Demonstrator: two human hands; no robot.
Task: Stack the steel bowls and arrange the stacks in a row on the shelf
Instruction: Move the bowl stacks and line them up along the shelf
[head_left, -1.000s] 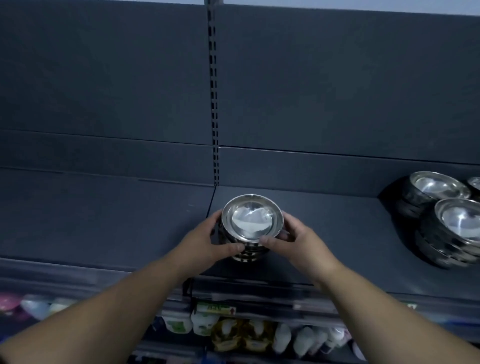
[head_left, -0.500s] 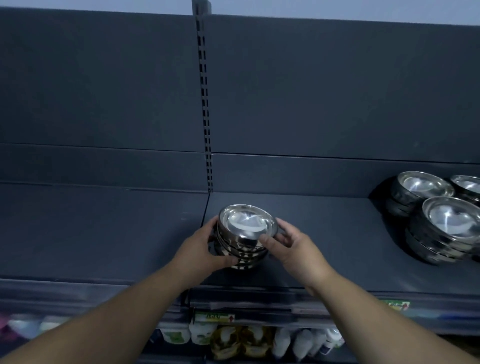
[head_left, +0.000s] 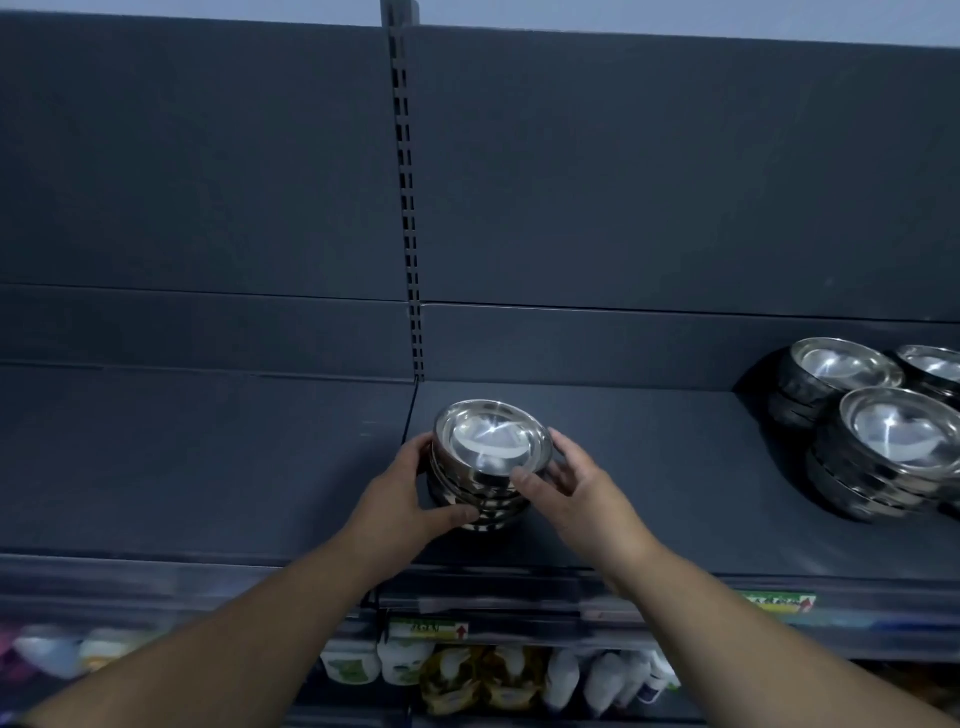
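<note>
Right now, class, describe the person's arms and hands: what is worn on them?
The left arm and right arm are bare to the frame's edge, no sleeves. The left hand and right hand wear no gloves; no ring, watch or band shows.

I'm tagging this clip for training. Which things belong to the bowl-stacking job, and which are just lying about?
Job: bowl stack, gripped by left hand and right hand; other bowl stacks at right; shelf.
Lying about: bottles and packets below; price labels.
</note>
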